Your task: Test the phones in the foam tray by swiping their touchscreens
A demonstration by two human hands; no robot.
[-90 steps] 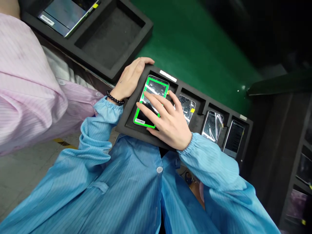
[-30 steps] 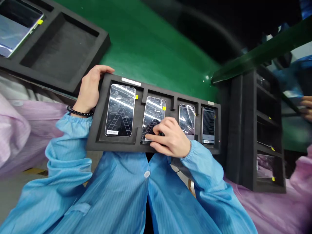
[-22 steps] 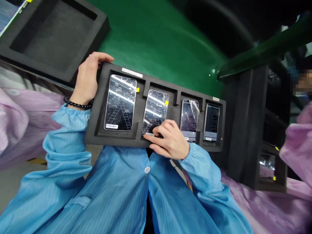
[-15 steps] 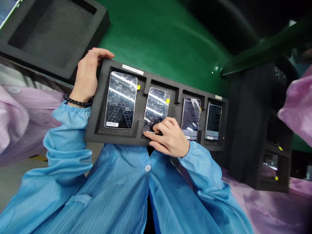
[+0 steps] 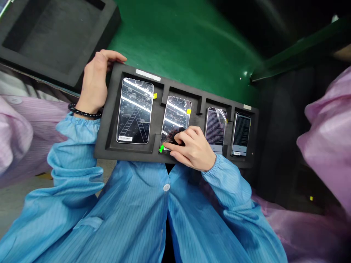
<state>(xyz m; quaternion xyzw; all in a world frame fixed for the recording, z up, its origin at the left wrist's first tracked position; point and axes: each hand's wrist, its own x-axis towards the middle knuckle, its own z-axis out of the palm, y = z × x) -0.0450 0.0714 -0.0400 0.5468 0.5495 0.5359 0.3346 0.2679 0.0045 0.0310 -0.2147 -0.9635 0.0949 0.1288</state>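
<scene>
On the green tabletop (image 5: pixel 181 47) lies a black foam tray (image 5: pixel 157 91) with four smartphones (image 5: pixel 134 111) sitting in its slots. My left hand (image 5: pixel 94 84) is gripping the tray at its far corner, with the fingers curled over the edge. My right hand (image 5: pixel 192 149) is on the second phone (image 5: pixel 175 113), fingers pressed together at its lower end, just beside a small green tab (image 5: pixel 161 148).

My view of the room
Past the right hand (image 5: pixel 194 149) runs a dark green rail (image 5: pixel 298 60) above a black foam rack (image 5: pixel 276 146); ahead lies a glossy green bench top (image 5: pixel 175 44) with pale overhead glare; left of the left hand (image 5: pixel 95 84), a concrete floor (image 5: pixel 16 204) with yellow tape (image 5: pixel 41 176).
</scene>
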